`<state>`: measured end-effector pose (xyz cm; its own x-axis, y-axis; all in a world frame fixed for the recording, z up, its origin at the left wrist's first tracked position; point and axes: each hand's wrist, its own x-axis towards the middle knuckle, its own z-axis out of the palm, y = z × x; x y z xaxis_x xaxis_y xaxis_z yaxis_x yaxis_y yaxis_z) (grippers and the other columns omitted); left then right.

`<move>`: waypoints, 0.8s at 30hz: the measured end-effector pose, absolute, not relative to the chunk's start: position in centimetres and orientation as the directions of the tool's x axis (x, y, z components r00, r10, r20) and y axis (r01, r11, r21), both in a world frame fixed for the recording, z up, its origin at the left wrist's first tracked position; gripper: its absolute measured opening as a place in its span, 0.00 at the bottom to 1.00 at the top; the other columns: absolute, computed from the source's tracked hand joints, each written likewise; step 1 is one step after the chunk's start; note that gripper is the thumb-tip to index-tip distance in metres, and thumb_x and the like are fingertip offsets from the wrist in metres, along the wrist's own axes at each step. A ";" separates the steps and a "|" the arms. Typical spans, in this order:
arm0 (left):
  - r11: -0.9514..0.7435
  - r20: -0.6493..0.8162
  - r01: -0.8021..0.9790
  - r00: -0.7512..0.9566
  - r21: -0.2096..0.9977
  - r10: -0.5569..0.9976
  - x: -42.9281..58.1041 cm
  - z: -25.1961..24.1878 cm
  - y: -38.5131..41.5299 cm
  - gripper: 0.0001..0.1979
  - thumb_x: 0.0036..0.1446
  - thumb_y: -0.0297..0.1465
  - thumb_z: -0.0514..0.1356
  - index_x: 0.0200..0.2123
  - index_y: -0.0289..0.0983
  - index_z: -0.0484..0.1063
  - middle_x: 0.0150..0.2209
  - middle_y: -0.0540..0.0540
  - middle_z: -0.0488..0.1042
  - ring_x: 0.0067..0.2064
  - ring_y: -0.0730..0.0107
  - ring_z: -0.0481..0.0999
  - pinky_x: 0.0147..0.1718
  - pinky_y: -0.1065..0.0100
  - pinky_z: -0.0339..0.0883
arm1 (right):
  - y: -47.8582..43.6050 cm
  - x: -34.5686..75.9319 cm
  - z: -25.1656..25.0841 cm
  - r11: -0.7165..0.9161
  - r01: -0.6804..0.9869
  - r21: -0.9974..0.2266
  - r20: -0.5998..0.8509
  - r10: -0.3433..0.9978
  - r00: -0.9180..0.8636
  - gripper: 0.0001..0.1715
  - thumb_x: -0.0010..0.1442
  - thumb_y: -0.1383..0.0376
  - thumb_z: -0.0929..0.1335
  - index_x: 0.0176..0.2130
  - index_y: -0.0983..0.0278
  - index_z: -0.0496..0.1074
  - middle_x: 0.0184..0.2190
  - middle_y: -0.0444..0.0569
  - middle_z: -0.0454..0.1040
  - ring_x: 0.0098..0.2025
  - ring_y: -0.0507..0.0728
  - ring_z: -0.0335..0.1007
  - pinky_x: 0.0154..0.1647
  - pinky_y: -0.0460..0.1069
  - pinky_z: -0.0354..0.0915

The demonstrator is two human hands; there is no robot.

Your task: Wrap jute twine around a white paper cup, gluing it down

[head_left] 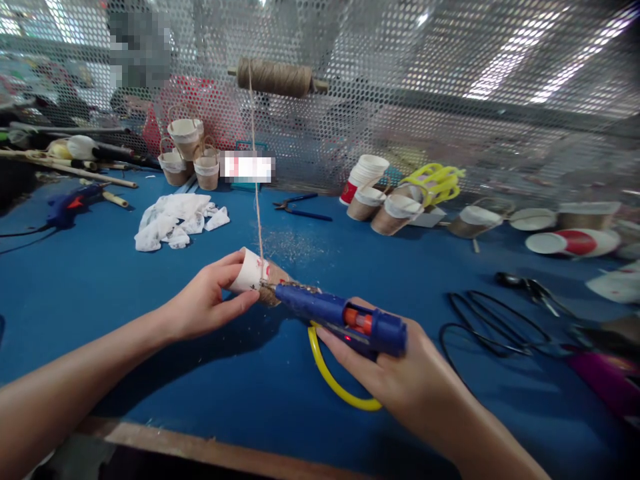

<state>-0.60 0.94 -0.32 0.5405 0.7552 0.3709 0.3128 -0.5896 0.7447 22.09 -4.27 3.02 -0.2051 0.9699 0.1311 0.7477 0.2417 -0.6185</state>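
My left hand (213, 291) grips a white paper cup (247, 272) lying on its side, its lower part wound with brown twine (278, 271). A single strand (257, 193) runs up from the cup to a twine spool (280, 78) on a rod at the mesh. In my right hand (385, 363) is a blue glue gun (320, 303), its nozzle at the cup's side where the strand meets it. Whether the nozzle touches the cup I cannot tell. A yellow tube-like loop (333, 387) hangs below the gun.
Several twine-wrapped cups stand at the back left (186, 140) and back right (395, 212). White crumpled cloth (173, 217), blue-handled pliers (303, 208) and another glue gun (73, 205) lie on the blue table (200, 387). A black cable (480, 323) coils at right.
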 end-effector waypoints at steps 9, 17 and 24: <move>-0.690 0.430 0.316 0.597 0.651 0.678 -1.0 -0.2 1.0 0.09 0.56 0.25 0.54 0.40 0.35 0.71 0.46 0.41 0.69 0.47 0.63 0.69 0.49 0.61 0.63 | -3.8 22.2 3.5 0.135 0.701 -0.700 0.081 0.991 -0.111 0.10 0.49 0.58 0.65 0.25 0.62 0.70 0.21 0.49 0.75 0.25 0.59 0.72 0.26 0.52 0.69; -0.707 0.436 0.288 0.622 0.646 0.651 -1.0 0.0 0.9 0.08 0.55 0.24 0.54 0.38 0.34 0.70 0.45 0.41 0.69 0.47 0.62 0.69 0.47 0.64 0.64 | -3.4 22.6 3.6 0.174 0.702 -0.691 0.093 0.984 -0.152 0.11 0.51 0.58 0.64 0.25 0.61 0.70 0.17 0.45 0.72 0.20 0.55 0.68 0.22 0.48 0.67; -0.686 0.416 0.264 0.632 0.678 0.654 -1.2 -0.2 1.0 0.09 0.55 0.25 0.54 0.39 0.37 0.70 0.48 0.41 0.68 0.48 0.61 0.69 0.48 0.61 0.64 | -3.5 22.6 3.4 0.127 0.682 -0.720 0.036 0.989 -0.146 0.11 0.51 0.57 0.65 0.25 0.62 0.69 0.19 0.46 0.73 0.22 0.56 0.69 0.23 0.49 0.67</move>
<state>-1.16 0.95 -0.18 0.6319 0.6542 0.4157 0.2641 -0.6859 0.6780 22.55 -3.50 3.41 -0.1459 0.9886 0.0362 0.6824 0.1270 -0.7198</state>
